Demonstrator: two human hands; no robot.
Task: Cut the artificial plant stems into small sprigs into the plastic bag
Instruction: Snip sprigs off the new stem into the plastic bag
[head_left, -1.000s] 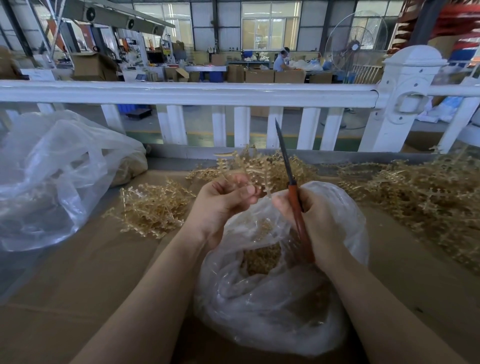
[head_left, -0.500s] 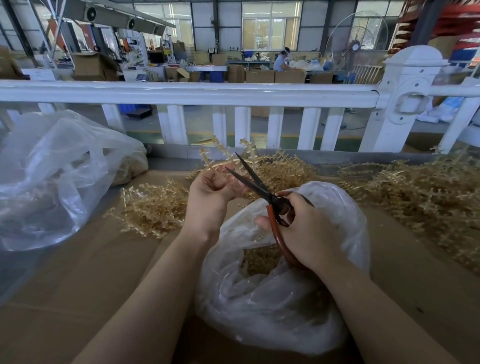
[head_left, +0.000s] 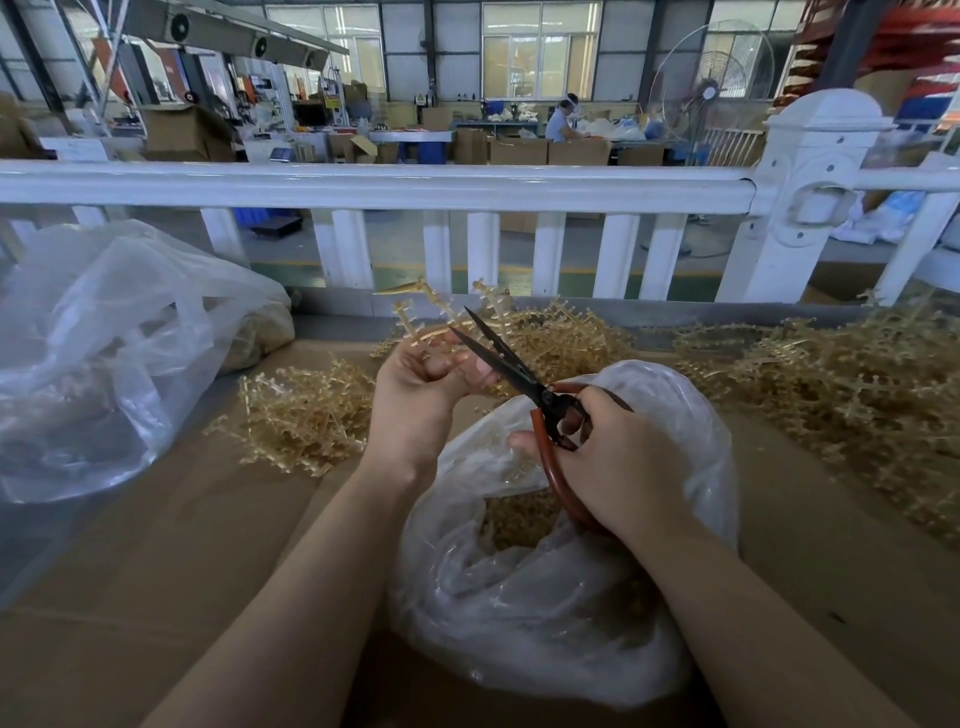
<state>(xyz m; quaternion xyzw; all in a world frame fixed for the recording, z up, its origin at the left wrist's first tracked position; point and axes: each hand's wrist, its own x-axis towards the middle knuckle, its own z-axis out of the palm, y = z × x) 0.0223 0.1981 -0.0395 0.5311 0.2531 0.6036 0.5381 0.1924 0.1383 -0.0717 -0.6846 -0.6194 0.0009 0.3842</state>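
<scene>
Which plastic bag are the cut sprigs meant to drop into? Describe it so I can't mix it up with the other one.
Start from the white railing and come toward the camera to the right hand holding the scissors. The plastic bag lies directly beneath that hand, mouth open, sprigs inside. The other bag sits far left.

Two hands are in view: the left hand (head_left: 423, 384) and the right hand (head_left: 618, 457). One pair of scissors (head_left: 511, 366) with two black blades and red handles. Two plastic bags: one plastic bag (head_left: 571, 623) near the front edge of the bench (head_left: 182, 545), one large bag (head_left: 104, 353) at its left edge. One stem (head_left: 441, 306) is held up. Three loose heaps of stems lie along the back edge: one left (head_left: 306, 410), one middle (head_left: 566, 338), one right (head_left: 857, 395).
</scene>
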